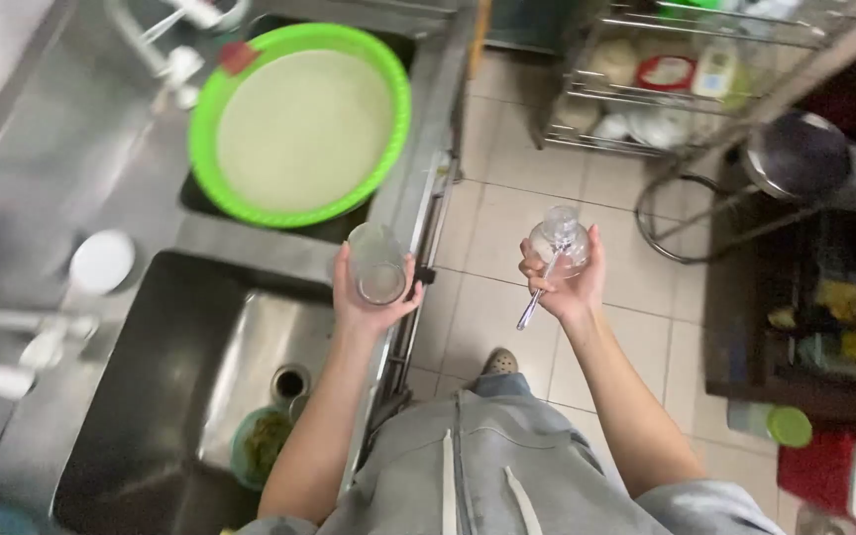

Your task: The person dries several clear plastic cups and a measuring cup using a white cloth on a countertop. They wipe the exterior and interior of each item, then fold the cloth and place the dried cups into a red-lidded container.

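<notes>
1. Steel counter and a deep sink (165,396) on the left, pale floor tiles on the right.
2. Round green plastic basin (301,124) holds cloudy water.
3. Left hand (367,302) has its fingers wrapped around a clear glass (378,264) above the sink edge.
4. Right hand (564,282) has its fingers curled around a second glass (559,238) and a metal spoon (539,292), out over the tiles.

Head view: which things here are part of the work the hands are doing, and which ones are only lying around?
In hand:
- left hand holding a clear glass
- right hand holding a second clear glass and a metal spoon

Lying about:
- green basin of cloudy water
- steel sink
- small green bowl in the sink
- wire rack with dishes
- dark pot
</notes>
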